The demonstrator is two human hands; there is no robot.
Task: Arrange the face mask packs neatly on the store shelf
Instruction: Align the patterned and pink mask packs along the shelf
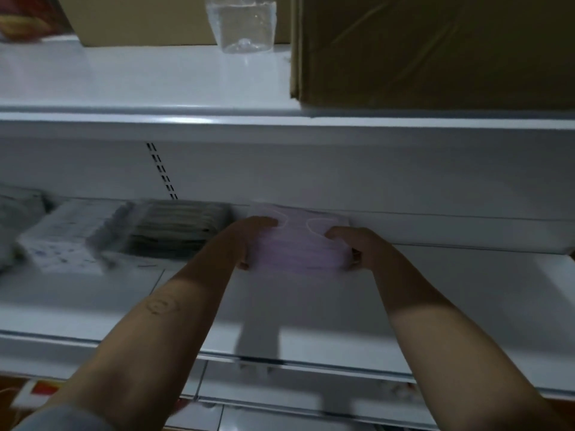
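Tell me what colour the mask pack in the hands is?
The mask pack is pale pink; head view shows it.

One head-worn camera only, standing close before the white lower shelf (326, 306), facing forward and slightly down. Both forearms (174, 321) enter from 6 o'clock toward 12; the upper shelf (140, 79) fills the 12 o'clock edge.

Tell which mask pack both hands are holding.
The pink pack, rightmost in the row, held at its ends by the left hand and right hand; the dark pack and white pack lie untouched.
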